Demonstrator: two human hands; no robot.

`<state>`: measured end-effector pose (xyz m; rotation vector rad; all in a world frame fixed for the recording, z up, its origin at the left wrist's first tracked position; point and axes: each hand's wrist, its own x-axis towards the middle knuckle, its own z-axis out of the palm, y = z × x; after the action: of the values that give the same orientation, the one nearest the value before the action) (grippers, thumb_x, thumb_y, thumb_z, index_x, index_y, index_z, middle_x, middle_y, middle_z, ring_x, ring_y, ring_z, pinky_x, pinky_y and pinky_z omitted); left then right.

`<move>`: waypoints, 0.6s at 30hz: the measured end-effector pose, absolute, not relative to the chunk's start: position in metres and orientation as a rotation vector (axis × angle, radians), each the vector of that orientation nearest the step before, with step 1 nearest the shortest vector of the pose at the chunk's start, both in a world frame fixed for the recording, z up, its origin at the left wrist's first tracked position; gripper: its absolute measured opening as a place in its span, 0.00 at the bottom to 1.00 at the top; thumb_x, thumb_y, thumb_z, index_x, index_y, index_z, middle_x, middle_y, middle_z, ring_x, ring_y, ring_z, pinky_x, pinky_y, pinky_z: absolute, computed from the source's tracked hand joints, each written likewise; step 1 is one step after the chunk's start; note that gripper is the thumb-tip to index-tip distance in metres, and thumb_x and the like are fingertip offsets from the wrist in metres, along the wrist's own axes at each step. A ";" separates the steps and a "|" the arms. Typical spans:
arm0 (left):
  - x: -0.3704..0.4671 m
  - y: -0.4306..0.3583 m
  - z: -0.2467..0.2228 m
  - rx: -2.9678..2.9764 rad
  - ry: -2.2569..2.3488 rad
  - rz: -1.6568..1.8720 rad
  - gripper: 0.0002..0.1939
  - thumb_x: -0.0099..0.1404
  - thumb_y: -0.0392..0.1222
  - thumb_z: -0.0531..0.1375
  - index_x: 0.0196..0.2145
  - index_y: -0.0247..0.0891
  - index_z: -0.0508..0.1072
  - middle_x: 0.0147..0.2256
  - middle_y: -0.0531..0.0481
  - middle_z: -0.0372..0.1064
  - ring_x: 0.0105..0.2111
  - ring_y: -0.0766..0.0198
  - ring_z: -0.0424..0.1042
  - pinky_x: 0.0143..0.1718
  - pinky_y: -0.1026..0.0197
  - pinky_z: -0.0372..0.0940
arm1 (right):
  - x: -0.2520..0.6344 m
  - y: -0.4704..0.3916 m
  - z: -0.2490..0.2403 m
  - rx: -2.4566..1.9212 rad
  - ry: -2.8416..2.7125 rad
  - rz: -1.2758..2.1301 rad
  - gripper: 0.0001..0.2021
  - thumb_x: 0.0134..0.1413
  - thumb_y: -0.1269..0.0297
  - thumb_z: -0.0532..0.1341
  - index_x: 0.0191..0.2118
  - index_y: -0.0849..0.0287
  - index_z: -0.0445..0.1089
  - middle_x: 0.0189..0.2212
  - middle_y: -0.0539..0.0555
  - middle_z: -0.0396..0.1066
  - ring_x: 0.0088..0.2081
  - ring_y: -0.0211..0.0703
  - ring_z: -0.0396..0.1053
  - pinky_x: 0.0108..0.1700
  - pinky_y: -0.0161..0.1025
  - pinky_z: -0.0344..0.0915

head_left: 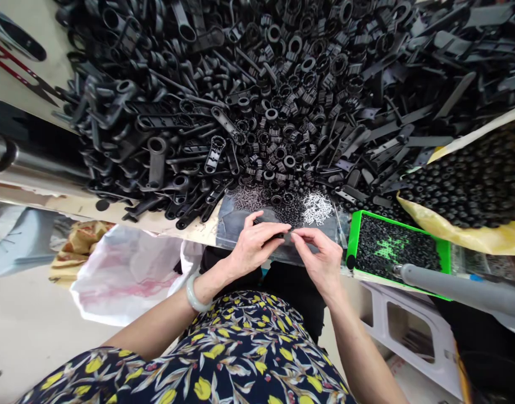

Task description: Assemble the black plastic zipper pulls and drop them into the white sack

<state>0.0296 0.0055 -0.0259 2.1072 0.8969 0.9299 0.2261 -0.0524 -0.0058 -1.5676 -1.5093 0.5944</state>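
Observation:
At the table's front edge, my left hand [257, 242] is closed, its fingers pinching a small black plastic part [279, 235] that they mostly cover. Close beside it, my right hand [320, 255] has thumb and forefinger pressed together at the part's right end; whatever sits between those tips is too small to make out. Just beyond the hands, a pile of small silvery pins [317, 209], a heap of tiny dark pieces [288, 209] and a heap of tiny brownish pieces [249, 197] lie on a grey mat [229, 224].
A large heap of black ring-ended handles [156, 160], black rings [288, 161] and flat black levers [453, 95] covers the table. On the right are a green tray [358, 238] of small black bits, a grey rod-like tool [451, 286] and a yellow-edged bag [472, 238] of black balls.

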 end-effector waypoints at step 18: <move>0.031 0.001 -0.016 1.915 1.008 1.008 0.31 0.75 0.39 0.62 0.71 0.51 0.59 0.51 0.49 0.82 0.57 0.55 0.78 0.68 0.41 0.49 | 0.208 -0.069 -0.016 -1.432 -1.872 0.541 0.05 0.70 0.70 0.62 0.46 0.54 0.74 0.48 0.56 0.80 0.47 0.45 0.77 0.52 0.46 0.72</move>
<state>0.0306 0.0014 -0.0159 1.9154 1.0082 1.0077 0.2082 -0.0694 -0.0163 -1.4325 -1.8718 0.5407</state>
